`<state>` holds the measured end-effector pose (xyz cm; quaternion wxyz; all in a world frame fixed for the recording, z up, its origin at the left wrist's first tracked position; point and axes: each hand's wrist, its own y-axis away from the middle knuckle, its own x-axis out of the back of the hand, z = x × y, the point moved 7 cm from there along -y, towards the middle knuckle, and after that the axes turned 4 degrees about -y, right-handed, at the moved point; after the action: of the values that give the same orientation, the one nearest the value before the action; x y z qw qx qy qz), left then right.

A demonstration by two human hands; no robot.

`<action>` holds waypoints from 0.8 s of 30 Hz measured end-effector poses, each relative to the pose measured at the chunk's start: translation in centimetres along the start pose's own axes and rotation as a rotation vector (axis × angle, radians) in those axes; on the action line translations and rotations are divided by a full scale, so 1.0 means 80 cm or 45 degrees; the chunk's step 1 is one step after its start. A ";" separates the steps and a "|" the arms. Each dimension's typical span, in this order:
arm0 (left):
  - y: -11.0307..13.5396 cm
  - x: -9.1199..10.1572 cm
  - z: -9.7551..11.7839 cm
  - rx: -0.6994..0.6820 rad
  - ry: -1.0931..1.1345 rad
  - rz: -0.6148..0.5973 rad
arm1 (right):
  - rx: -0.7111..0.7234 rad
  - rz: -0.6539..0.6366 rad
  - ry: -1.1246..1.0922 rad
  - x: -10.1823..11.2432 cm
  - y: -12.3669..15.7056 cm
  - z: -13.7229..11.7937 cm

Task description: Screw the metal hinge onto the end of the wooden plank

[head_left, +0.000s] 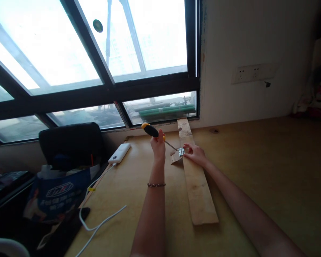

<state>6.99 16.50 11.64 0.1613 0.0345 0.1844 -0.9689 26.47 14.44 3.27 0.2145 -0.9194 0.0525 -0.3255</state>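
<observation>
A screwdriver (150, 130) with a black and yellow handle is gripped in my left hand (158, 144). Its thin shaft slants down to the right, and the tip meets a small metal hinge (181, 152). That hinge lies across the edge of a long wooden board (199, 191) and a short wood piece (176, 157) at the board's left side. My right hand (194, 154) rests over the board with thumb and fingers pinching the hinge's right edge. Screws, if any, are too small to make out.
The wooden table (256, 171) reaches to the window and wall. A white power bank (119, 153) with a white cable (96, 228) lies at the left. Beyond the table's left edge are a black chair (69, 142) and a blue bag (56, 196). A wall socket (254, 72) is at the right.
</observation>
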 end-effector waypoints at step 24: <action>0.008 -0.024 -0.005 0.025 -0.136 -0.152 | 0.016 -0.025 -0.034 0.001 -0.001 -0.004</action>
<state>9.02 16.65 11.26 0.1126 -0.0266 0.1679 -0.9790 26.37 14.36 3.55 0.2176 -0.9228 0.0386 -0.3155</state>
